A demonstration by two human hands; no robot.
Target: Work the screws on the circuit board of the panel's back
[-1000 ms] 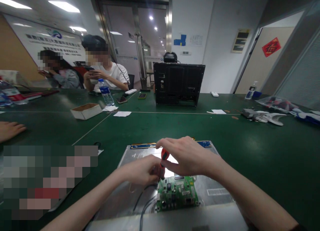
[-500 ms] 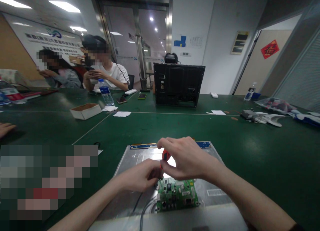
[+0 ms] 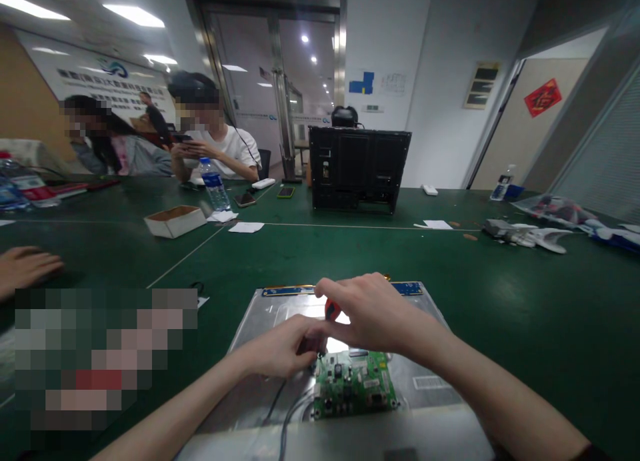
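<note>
A green circuit board lies on the back of a silver flat panel in front of me. Over the board's upper left corner, my right hand is closed around a screwdriver with a red and black handle, held upright. The screwdriver's lower part and tip are hidden by my fingers. My left hand sits low against the right one at that corner, fingers curled; what they pinch is hidden. Dark cables run from the board's left side toward me. A blue circuit strip lines the panel's far edge.
Across the green table stands a black display housing. An open box, a water bottle and phones lie left of it. A co-worker's hand rests at far left. White and grey parts lie right.
My right fingers have shifted slightly on the screwdriver handle, near my left hand. The co-worker's hand at far left reaches further into view. The view has moved slightly.
</note>
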